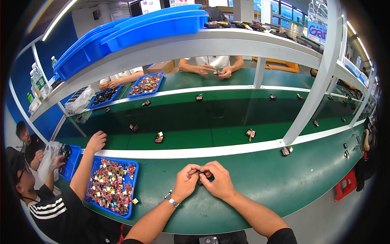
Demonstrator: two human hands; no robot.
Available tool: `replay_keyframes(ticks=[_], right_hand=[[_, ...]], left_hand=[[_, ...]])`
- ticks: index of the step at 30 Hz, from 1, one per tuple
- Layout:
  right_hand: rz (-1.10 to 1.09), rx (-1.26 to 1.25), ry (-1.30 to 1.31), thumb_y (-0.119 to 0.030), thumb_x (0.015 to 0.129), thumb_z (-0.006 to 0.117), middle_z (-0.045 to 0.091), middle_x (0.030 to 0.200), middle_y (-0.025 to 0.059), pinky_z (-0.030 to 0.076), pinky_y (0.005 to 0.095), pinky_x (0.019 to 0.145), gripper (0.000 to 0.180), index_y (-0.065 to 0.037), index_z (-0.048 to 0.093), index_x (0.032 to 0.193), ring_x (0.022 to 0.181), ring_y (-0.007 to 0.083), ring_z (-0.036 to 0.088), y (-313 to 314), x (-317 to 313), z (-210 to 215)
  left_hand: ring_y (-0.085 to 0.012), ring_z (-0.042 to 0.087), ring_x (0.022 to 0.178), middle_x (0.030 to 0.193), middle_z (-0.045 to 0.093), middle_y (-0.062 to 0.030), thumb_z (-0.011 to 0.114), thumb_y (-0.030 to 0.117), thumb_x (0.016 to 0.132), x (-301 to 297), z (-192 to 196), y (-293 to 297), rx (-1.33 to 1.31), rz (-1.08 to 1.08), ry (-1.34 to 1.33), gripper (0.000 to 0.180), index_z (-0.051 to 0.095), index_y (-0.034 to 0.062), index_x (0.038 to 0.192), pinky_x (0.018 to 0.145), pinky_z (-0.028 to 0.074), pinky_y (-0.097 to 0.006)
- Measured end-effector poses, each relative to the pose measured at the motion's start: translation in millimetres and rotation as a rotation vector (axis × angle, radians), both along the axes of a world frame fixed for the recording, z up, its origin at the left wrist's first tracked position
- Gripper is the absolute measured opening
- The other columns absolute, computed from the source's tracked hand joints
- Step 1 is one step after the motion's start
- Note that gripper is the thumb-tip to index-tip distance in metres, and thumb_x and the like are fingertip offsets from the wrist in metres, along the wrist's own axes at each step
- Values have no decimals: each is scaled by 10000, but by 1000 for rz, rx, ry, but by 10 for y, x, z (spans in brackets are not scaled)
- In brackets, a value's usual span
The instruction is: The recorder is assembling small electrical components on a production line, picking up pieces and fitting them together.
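Observation:
My left hand [186,181] and my right hand [218,179] meet over the near green bench [264,183], fingertips pinched together on a small dark part [200,174] that is mostly hidden between them. A metal watch sits on my left wrist [171,200]. A blue tray [134,183] filled with several small red, white and yellow parts lies to the left of my hands.
A green conveyor belt [227,118] runs behind a white rail and carries several small parts, such as one part [159,138] and another part [250,133]. A neighbour's arm [87,162] reaches to the belt at left. Across the belt, another person's hands [213,70] work. Blue bins [134,30] sit on the upper shelf.

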State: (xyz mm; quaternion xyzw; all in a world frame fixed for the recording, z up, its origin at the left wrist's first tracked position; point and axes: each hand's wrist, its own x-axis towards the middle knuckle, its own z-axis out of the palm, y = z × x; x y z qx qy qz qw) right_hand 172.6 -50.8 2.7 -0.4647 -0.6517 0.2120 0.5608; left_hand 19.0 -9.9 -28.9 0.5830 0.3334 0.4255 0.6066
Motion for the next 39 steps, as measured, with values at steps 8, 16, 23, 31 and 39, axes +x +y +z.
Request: replay_keyframes(ticks=[8,16,23,31,39], right_hand=[[-33,-185,63,4,828,686,656,915,108,562,285,684,158,0,654,982,766,190,679,44,62,-42],[-25,-191,64,4,831,686,656,925,110,561,288,688,151,0,654,979,761,191,677,40,52,-65],[-4,-255,158,22,821,676,653,906,107,552,270,667,116,20,633,929,757,160,672,70,74,-90],[-21,-238,167,28,823,677,650,893,97,547,258,648,107,29,628,918,728,142,669,60,73,-52],[-28,-212,96,16,817,689,617,864,74,537,251,629,112,1,640,917,693,144,652,27,70,-57]], left_hand=[[-125,628,986,1101,655,-110,499,-51,944,-5,18,2,-37,-25,-45,237,537,-32,1178,836,517,-255],[-116,634,987,1083,664,-101,551,-21,954,-5,25,14,-73,-18,-33,195,545,-34,1148,843,517,-246],[-121,639,990,1091,663,-104,553,-37,945,11,19,3,-63,-13,-12,205,544,-39,1150,845,521,-246],[-142,625,1051,1180,628,-127,538,-70,937,-1,11,-4,-34,-48,-25,296,508,-37,1230,862,515,-249],[-124,635,978,1101,668,-113,469,-65,938,31,-6,-8,-13,-16,68,284,533,-35,1213,788,533,-252]])
